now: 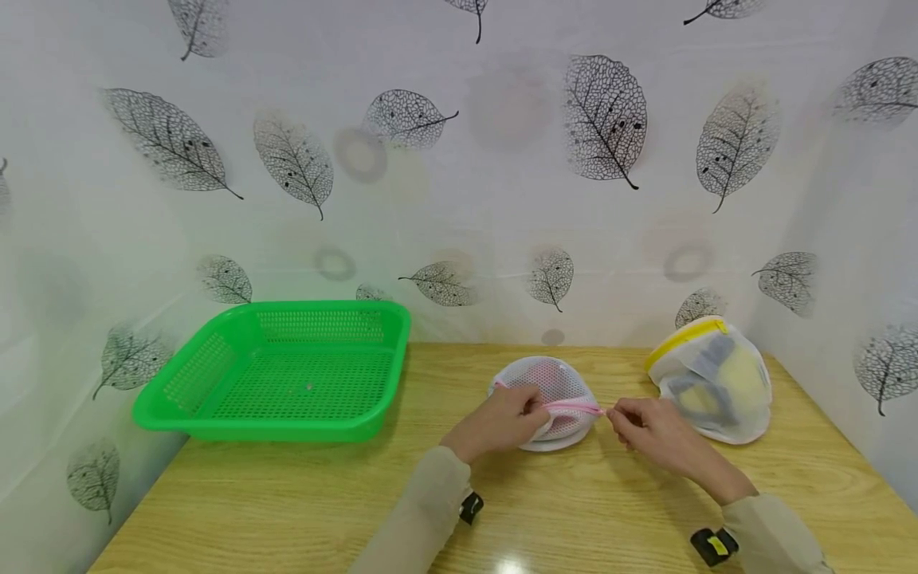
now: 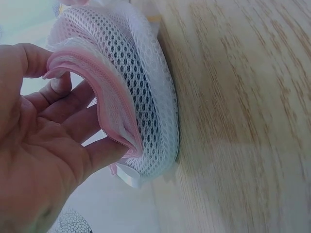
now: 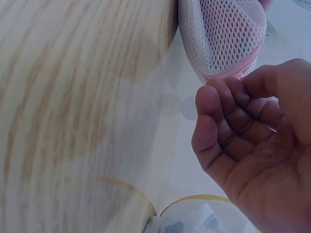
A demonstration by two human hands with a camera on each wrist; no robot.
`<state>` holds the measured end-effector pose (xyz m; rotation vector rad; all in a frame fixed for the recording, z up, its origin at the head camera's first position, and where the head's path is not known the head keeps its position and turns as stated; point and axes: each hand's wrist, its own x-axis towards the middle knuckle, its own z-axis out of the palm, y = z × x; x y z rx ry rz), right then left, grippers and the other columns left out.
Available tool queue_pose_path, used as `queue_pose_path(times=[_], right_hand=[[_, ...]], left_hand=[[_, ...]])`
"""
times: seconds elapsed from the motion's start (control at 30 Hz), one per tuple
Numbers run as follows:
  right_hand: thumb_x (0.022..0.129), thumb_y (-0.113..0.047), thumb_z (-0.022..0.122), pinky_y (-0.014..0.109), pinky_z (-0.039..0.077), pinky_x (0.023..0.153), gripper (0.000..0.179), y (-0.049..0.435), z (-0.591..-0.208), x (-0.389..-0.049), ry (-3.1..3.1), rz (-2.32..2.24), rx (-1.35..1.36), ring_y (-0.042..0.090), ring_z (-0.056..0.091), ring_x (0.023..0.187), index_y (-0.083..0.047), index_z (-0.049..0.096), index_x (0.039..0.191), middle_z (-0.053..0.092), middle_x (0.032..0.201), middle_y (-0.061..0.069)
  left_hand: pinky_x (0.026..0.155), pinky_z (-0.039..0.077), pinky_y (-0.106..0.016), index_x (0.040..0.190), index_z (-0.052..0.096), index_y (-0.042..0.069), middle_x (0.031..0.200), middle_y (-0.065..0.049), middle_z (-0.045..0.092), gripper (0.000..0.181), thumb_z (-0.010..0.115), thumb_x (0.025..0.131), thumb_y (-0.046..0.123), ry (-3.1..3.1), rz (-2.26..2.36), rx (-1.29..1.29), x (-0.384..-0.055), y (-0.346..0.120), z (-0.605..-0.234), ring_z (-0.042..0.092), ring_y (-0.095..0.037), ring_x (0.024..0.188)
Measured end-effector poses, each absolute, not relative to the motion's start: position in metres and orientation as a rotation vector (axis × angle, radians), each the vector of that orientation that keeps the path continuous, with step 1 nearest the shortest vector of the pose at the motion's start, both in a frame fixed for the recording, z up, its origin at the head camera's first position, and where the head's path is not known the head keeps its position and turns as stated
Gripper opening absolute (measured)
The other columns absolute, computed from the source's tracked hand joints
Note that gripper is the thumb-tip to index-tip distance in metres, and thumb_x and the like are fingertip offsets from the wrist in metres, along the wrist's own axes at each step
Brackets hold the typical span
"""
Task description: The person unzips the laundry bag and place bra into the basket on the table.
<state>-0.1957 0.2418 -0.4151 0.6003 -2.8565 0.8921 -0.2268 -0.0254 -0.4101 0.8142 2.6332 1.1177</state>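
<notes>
A white mesh laundry bag (image 1: 548, 375) with a pink zipper (image 1: 574, 407) sits on the table, something pinkish showing through its mesh. My left hand (image 1: 498, 422) grips the bag at the zipper's edge. In the left wrist view the thumb and fingers of that hand (image 2: 43, 131) hold the pink zipper band (image 2: 109, 92), whose toothed edge curves away from the mesh. On the bag's right end, my right hand (image 1: 656, 434) pinches the zipper's tip. Curled fingers (image 3: 209, 102) hide most of that tip in the right wrist view.
A green plastic basket (image 1: 272, 431) stands at the left, a few tiny specks on its floor. Near the right wall lies another mesh bag (image 1: 746, 406) with a yellow zipper and dark and yellow cloth inside. A leaf-patterned curtain (image 1: 495, 215) encloses the wooden table (image 1: 574, 510).
</notes>
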Motion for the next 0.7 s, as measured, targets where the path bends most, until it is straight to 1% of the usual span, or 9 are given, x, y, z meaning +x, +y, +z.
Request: queue_pose_path(times=[0.17,0.4,0.7], right_hand=[[0.106,-0.021,0.056,0.021,0.035,0.049,0.037,0.2415,-0.417,-0.1961,-2.88,0.881,0.553,0.0,0.037,0.047,-0.019,0.058,0.069,0.052,0.058,-0.011],[0.105,-0.02,0.057,0.021,0.033,0.051,0.038,0.2411,-0.4209,-0.1956,-2.858,0.801,0.563,-0.001,0.036,0.049,-0.02,0.056,0.067,0.047,0.057,-0.014],[0.103,-0.019,0.059,0.021,0.032,0.053,0.041,0.2378,-0.422,-0.1985,-2.888,0.752,0.522,0.001,0.034,0.051,-0.02,0.051,0.063,0.042,0.057,-0.011]], left_hand=[[0.057,0.032,-0.02,0.075,0.045,0.019,0.067,0.009,0.041,0.018,0.05,0.092,0.019,2.628,1.12,0.791,-0.2275,-0.0255,-0.4113,0.036,-0.004,0.059],[0.057,0.032,-0.02,0.076,0.045,0.019,0.067,0.009,0.041,0.018,0.049,0.093,0.02,2.647,1.097,0.783,-0.2281,-0.0259,-0.412,0.037,-0.004,0.059],[0.055,0.033,-0.02,0.076,0.047,0.019,0.065,0.008,0.046,0.017,0.048,0.094,0.021,2.632,1.097,0.781,-0.2306,-0.0278,-0.4112,0.039,-0.005,0.056]])
